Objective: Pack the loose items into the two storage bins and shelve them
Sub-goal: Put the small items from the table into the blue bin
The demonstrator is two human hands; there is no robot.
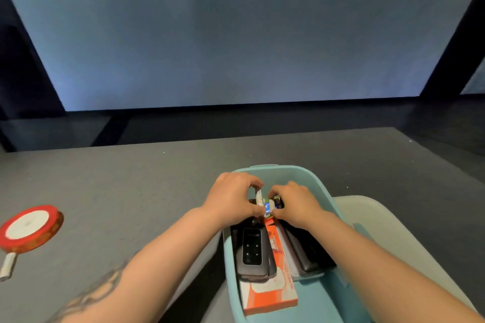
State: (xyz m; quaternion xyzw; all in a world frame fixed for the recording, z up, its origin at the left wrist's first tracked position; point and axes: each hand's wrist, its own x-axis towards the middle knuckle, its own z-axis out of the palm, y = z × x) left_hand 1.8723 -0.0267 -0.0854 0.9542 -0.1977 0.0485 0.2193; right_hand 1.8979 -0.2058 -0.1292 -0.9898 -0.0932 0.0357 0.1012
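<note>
While both forearms reach forward from the bottom edge, the nearest thing between them is a pale blue bin (265, 173) standing on a grey table (131, 186). Its near end holds an orange and white box (270, 294), partly covered by a dark grey device (253, 252) with a glossy black face. More dark, flat things lie along the bin's right side, too overlapped to name. A second, pale grey bin (378, 215) sits touching the blue one on its right; the right arm hides most of it and the picture's edge cuts it off.

Over the far half of the blue bin, the left hand (231, 199) and the right hand (296, 204) meet, fingers curled, each pinching one end of a small packet (265, 204) with white, blue and green on it. The fingers cover so much that its print cannot be read.

At the left of the table lies a red spool of ribbon (30, 228) with a white centre, and just in front of it a small white stick (8, 266), cut off by the picture's edge.

Beyond the table's far edge the floor is dark. A large, plain blue-grey panel (236, 34) fills the back of the room, framed by black on both sides.
</note>
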